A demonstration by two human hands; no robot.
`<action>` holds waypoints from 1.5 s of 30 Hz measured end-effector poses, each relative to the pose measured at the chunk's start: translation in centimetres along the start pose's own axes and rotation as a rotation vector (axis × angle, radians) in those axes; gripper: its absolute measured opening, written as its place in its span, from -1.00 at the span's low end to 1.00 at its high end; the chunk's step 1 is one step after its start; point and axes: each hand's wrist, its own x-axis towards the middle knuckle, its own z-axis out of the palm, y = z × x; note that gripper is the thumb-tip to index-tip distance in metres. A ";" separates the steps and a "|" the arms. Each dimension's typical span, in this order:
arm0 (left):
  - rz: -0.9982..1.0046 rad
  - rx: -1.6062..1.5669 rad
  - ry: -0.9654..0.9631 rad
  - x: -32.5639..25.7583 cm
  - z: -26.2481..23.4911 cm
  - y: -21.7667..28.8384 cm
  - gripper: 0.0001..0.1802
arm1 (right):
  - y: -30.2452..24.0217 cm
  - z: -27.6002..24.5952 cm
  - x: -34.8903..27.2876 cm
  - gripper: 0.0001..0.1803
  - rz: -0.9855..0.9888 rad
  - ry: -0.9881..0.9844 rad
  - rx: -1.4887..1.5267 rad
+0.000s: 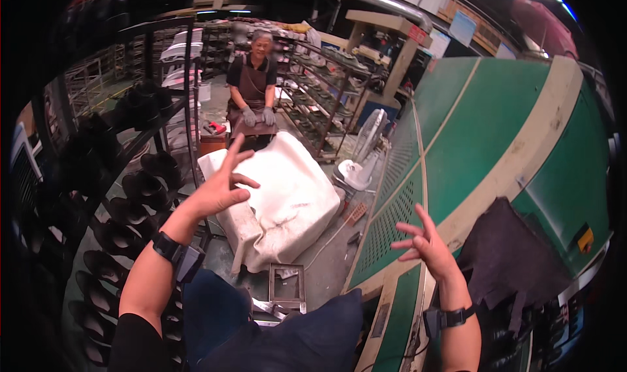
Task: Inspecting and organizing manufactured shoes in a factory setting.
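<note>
My left hand (222,186) is raised with its fingers spread and holds nothing. Behind it lies a white sheet (294,183) draped over a boxy table-like form, dirty along its near edge. To the right, my right hand (423,243) hangs in the air, fingers apart, in front of the green and beige machine housing (450,150). It grips nothing, and I cannot tell if it touches the housing. Each wrist carries a strap with a dark device, one of them the left wrist device (188,262).
A person (255,81) in a brown apron and grey gloves sits beyond the sheet. Racks of dark footwear (124,218) line the left; another shoe rack (326,91) stands behind. A white fan (367,147), a brick (356,213) and a metal frame (287,284) are on the floor.
</note>
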 end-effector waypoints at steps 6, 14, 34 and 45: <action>-0.222 -0.327 -0.224 -4.5 5.6 -1.9 0.10 | 1.8 4.5 -2.1 0.29 0.266 -0.257 0.089; -0.279 -0.324 -0.218 -6.0 6.8 -3.9 0.13 | 2.2 5.3 0.8 0.25 0.234 -0.232 0.103; -0.441 0.614 -0.285 -13.6 3.7 -14.7 -0.27 | 5.0 8.2 -3.9 -0.25 0.471 -0.271 0.305; -0.617 0.821 -0.108 -14.7 7.0 -10.0 -0.37 | 9.7 6.9 -5.0 -0.24 0.420 -0.250 -0.257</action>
